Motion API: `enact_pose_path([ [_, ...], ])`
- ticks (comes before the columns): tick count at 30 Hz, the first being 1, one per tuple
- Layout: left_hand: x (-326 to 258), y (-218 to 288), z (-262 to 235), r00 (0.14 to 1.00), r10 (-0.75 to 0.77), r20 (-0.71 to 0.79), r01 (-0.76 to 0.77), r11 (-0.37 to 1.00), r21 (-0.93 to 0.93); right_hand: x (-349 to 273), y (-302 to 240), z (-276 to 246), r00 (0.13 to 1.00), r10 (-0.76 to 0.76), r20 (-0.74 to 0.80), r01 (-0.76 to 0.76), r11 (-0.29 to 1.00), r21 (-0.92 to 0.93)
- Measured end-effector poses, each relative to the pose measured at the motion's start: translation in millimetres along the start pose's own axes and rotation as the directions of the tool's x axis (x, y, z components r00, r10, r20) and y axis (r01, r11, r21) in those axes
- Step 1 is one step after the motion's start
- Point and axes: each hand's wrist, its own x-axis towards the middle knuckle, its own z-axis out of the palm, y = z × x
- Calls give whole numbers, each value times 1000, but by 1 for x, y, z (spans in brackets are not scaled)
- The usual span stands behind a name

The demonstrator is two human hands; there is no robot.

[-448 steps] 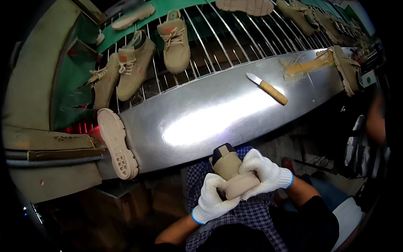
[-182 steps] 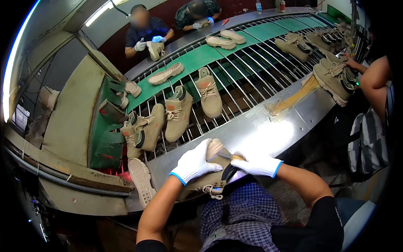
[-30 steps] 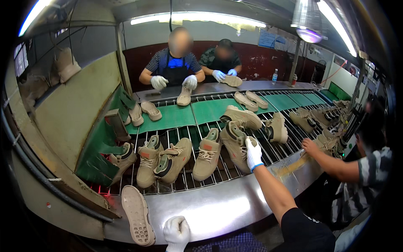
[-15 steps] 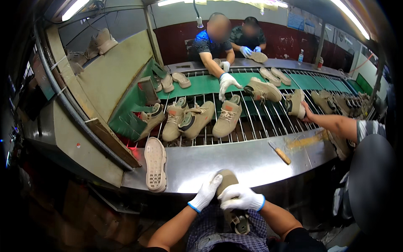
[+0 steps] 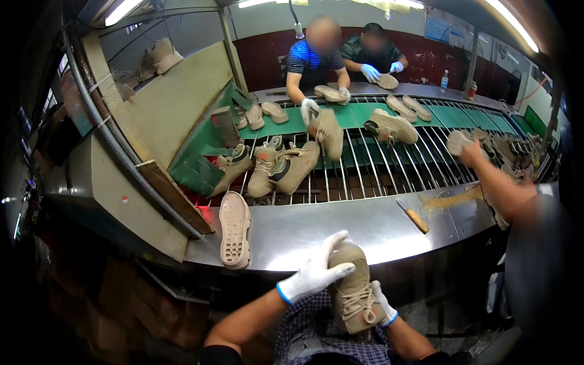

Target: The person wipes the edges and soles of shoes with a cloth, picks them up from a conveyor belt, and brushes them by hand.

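Note:
A beige lace-up shoe (image 5: pixel 353 289) is held upright over my lap, toe pointing away and laces facing up. My right hand (image 5: pixel 383 304), in a white knit glove, is closed on its right side, the fingers partly hidden behind it. At the toe, my left hand (image 5: pixel 316 272), gloved the same way, has its fingers stretched out and spread, the thumb lying across the toe. Just beyond my left hand, a loose beige sole (image 5: pixel 235 231) lies on the metal ledge (image 5: pixel 292 234).
A knife with a wooden handle (image 5: pixel 417 220) lies on the ledge at right. Several shoes (image 5: pixel 263 169) stand on the roller conveyor (image 5: pixel 359 176). Across it, a co-worker's gloved hand (image 5: pixel 309 112) holds a shoe (image 5: pixel 328 132). Another person's arm (image 5: pixel 496 176) reaches in from the right.
The shoe in my hands has turned so its laces face up. My left hand has spread its fingers; my right has moved to the shoe's side. The co-worker opposite has lifted a shoe off the rollers.

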Motion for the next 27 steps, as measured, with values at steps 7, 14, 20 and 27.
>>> enact_pose_path([
  [7,62,-53,-228,813,341,-472,329,399,856,-8,-4,-25,997,-13,-82,30,977,211],
  [14,23,-111,-302,858,-246,-451,483,686,544,9,-4,-34,999,0,-39,12,956,294],
  [20,31,-23,-168,969,-148,-198,225,861,457,18,-12,-19,997,70,-8,-61,906,418],
  [27,3,-35,-29,975,144,-170,-90,953,288,-3,-2,-20,990,93,-103,-50,930,364],
])
